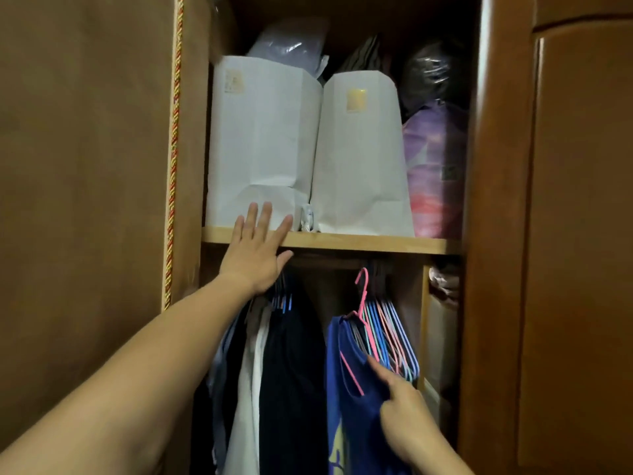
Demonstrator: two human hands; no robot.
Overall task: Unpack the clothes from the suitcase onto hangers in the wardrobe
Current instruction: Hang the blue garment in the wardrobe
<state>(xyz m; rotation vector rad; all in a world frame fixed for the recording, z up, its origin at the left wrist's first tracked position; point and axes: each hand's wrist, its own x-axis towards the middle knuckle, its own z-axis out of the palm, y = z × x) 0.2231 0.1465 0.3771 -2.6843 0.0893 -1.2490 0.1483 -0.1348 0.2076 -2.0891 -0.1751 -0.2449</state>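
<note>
A pale wooden shelf (359, 243) with a flat, square front edge is taken as the landmark inside the wardrobe (493, 234) of glossy reddish-brown wood. The left hand (255, 250) is laid flat against the shelf's front edge near its left end, its fingers straight and spread, the fingertips reaching up over the foot of a white paper bag (263, 145). On the shelf, two such creased, matte bags are stood side by side, and soft bundles wrapped in shiny plastic (435, 166) are packed to their right and behind them. Below the shelf, dark and white garments (274, 371) are hung under its left half. Under its right half a blue sleeveless top (356, 406) of smooth fabric is carried on a thin pink hanger (361, 299), beside a tight row of slim pink and blue empty hangers (394, 330). The right hand (407, 409) is held against the top's shoulder, its forefinger stretched out toward the hangers; whether the cloth is pinched cannot be told. Left of the shelf, a brown fabric panel edged with a twisted red-and-gold cord (174, 149) is seen.
</note>
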